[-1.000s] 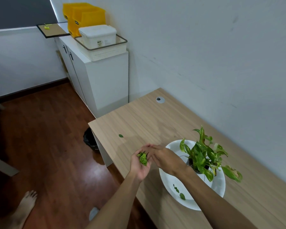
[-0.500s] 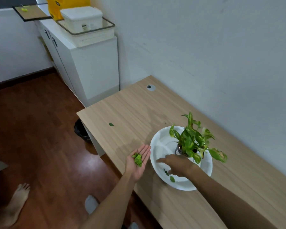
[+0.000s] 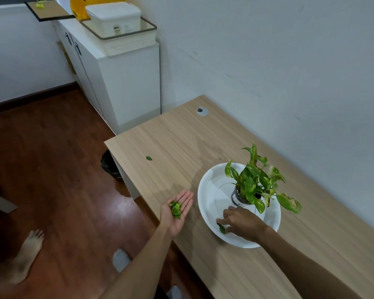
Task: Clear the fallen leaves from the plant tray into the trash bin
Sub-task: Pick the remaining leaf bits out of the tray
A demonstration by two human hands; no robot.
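Note:
A white round plant tray point(image 3: 209, 190) sits on the wooden desk point(image 3: 173, 137) with a small potted plant point(image 3: 253, 182) standing in it. My left hand point(image 3: 177, 212) hovers palm up just left of the tray, over the desk's front edge, cupping a small pile of green leaves point(image 3: 176, 209). My right hand point(image 3: 242, 223) reaches down into the tray's near side, thumb and fingers spread around a dark green leaf point(image 3: 221, 228) lying on the tray. The black trash bin point(image 3: 110, 165) stands on the floor, partly hidden under the desk's left end.
One stray leaf point(image 3: 148, 158) lies on the desk near its left end. A white cabinet point(image 3: 127, 83) with a basket and box on top stands against the wall beyond the desk. A bare foot point(image 3: 28, 253) rests on the wooden floor at lower left.
My hands have separated: the right one left the left palm and went down into the tray to a leaf. The left palm stays open, holding the leaves.

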